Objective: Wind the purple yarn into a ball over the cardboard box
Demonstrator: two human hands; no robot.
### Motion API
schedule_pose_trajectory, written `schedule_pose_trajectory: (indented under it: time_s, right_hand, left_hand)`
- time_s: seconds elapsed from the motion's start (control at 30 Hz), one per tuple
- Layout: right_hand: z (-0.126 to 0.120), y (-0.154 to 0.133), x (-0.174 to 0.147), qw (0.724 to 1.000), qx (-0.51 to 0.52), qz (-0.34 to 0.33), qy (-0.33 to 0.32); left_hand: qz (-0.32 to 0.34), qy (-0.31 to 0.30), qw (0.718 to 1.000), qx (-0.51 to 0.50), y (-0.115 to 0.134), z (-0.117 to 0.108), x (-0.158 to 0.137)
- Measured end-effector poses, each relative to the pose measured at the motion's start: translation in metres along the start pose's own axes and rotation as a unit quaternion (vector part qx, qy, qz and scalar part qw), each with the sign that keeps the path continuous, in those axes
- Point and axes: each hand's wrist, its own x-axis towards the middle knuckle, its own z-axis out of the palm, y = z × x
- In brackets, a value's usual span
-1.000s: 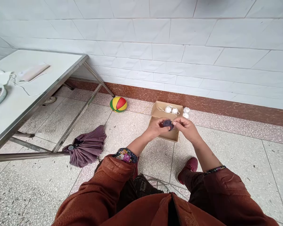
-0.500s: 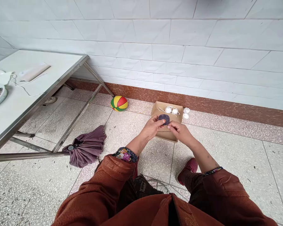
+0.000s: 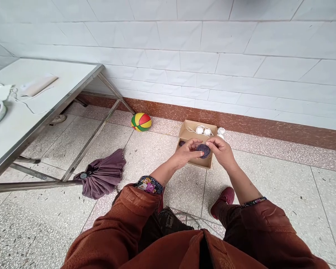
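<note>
A ball of dark purple yarn (image 3: 203,151) rests in my left hand (image 3: 186,154), its thumb across the front and its fingers behind. Close at the ball's upper right edge, my right hand (image 3: 221,148) pinches the yarn between thumb and fingertips; the strand itself is too fine to make out clearly. Below both hands, an open cardboard box (image 3: 204,163) stands on the floor, partly hidden by them. Two white yarn balls (image 3: 203,130) with loose ends lie in its far part. A small dark purple piece (image 3: 182,143) shows at the near part's left side.
More white yarn (image 3: 221,131) sits on the floor right of the box. A striped ball (image 3: 141,122) lies by the wall. To the left are a folded purple umbrella (image 3: 100,173) and a metal-framed table (image 3: 58,101) bearing a bowl (image 3: 1,112). My shoe (image 3: 226,196) is nearby.
The purple yarn ball has shifted slightly right and down, turned in my left hand. My right hand has risen from the ball's lower right to its upper right edge.
</note>
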Motion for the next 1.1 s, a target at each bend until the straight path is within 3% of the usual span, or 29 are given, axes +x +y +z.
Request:
schedule_pose_trajectory:
  time_s: [0.17,0.37,0.5,0.63,0.73,0.83,0.97,1.1]
  right_hand:
    - [0.006,0.009,-0.002,0.998,-0.033,0.046,-0.038]
    - [0.01,-0.001,-0.009,0.99,-0.069,-0.02,-0.125]
    - [0.007,-0.012,-0.01,0.981,-0.04,-0.041,-0.185]
    - [0.0,-0.016,-0.006,0.993,0.008,-0.025,-0.114]
    - [-0.002,-0.013,-0.004,0.999,0.011,-0.015,-0.038]
    - [-0.001,-0.005,-0.002,1.0,0.007,0.006,-0.004]
    - [0.003,0.005,-0.003,0.998,0.001,0.057,-0.011]
    - [0.007,-0.002,-0.007,0.995,-0.026,0.034,-0.091]
  left_hand:
    - [0.021,-0.011,0.998,-0.065,0.005,0.0,0.0]
    - [0.045,0.081,0.99,-0.103,0.006,-0.007,0.007]
    - [0.045,0.141,0.988,-0.032,0.004,-0.009,0.01]
    - [0.044,0.123,0.991,0.035,0.004,-0.007,0.008]
    - [0.022,0.064,0.996,0.055,0.003,-0.004,0.005]
    - [0.006,0.003,1.0,0.024,0.001,-0.001,0.002]
    - [0.018,-0.014,0.998,-0.055,0.003,0.0,-0.001]
    - [0.066,0.05,0.993,-0.087,0.007,-0.004,0.004]
